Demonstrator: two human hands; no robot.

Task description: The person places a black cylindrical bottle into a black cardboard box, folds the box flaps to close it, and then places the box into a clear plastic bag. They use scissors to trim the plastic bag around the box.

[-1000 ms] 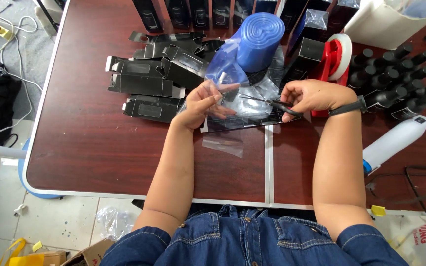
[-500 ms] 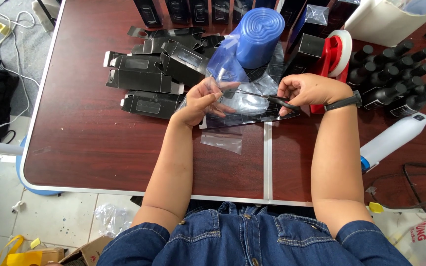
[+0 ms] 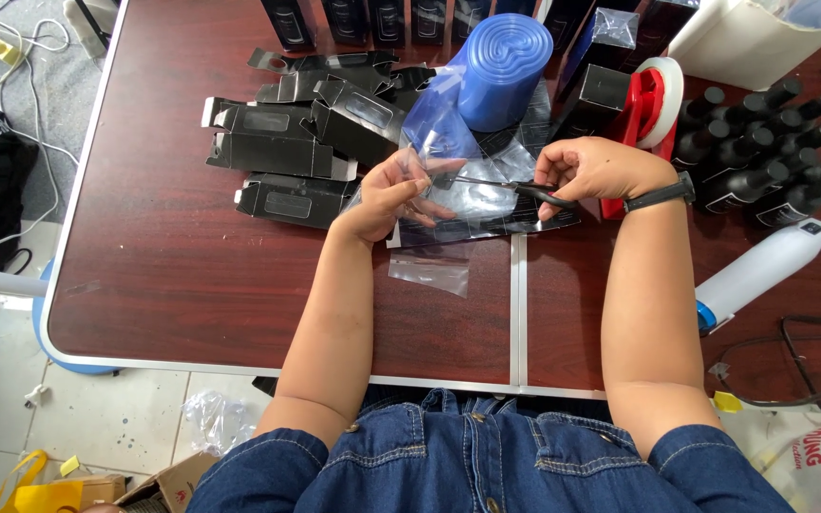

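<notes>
I'm looking down on a wide dark wood-grain bench (image 3: 192,285), two leaves meeting at a pale seam. At the far right corner a white bin (image 3: 753,43) shows only its wall; what's in it I cannot tell. Beside the centre stands a blue roll of plastic film (image 3: 501,71), its loose clear-blue tail running down toward the hands. Left of it, a heap of flat black cartons (image 3: 306,142), unfolded, nothing in them. Right, a cluster of black bottles (image 3: 772,142) lying together, and a red tape dispenser (image 3: 648,104).

Now the hands. Left hand (image 3: 391,195) has its grip pinched shut on the clear film sheet (image 3: 439,142), holding it taut just above the bench. Right hand (image 3: 601,171) is closed round the handles of the black scissors (image 3: 515,188), blades pointed left at the film beside the left fingertips. I'd judge this is the cutting step: a piece coming off the roll. The next move calls for steady tension and a straight line.

Smallest: one clear cut piece (image 3: 429,271) flat on the bench, near the left wrist.
</notes>
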